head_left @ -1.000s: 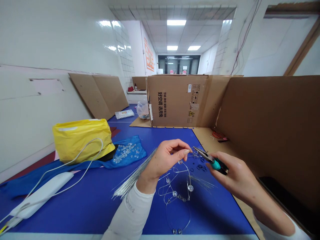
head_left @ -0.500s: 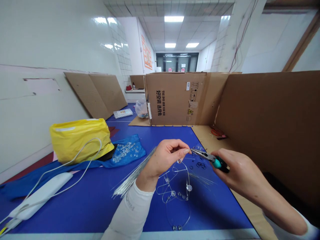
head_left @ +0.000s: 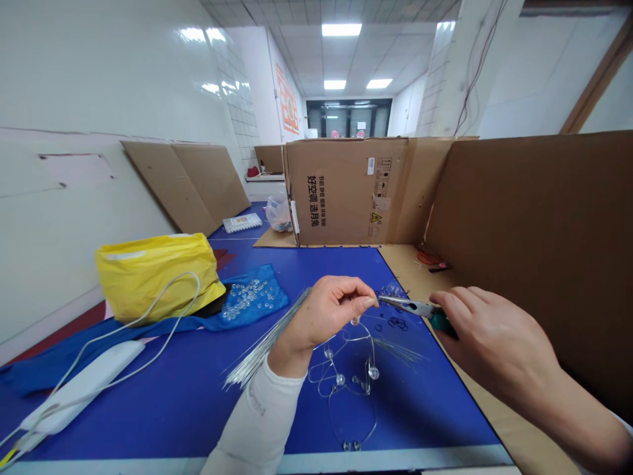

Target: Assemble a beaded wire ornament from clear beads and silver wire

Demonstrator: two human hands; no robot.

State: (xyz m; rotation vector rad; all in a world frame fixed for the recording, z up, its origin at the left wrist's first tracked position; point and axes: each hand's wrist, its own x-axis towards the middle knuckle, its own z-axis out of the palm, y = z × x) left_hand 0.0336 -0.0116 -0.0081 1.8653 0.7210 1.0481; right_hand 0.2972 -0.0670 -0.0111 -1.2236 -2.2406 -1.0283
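Observation:
Thumb and fingers of my left hand pinch the upper end of a beaded wire piece. It hangs down in looped thin wire with several clear round beads. My right hand is wrapped around the green and black handles of needle-nose pliers. The pliers' tips sit right beside my left fingertips, at the wire end; whether the jaws grip the wire is too small to tell. Below my left wrist lies a bundle of straight wires.
Clear beads lie on a blue cloth beside a yellow bag. A white power strip with its cable is at the left. Small black rings and thin wires lie near the pliers. Cardboard panels stand behind and right.
My right hand has turned over, palm more downward, and shifted slightly right, rotating the pliers flatter. My left hand keeps its pinch in nearly the same place.

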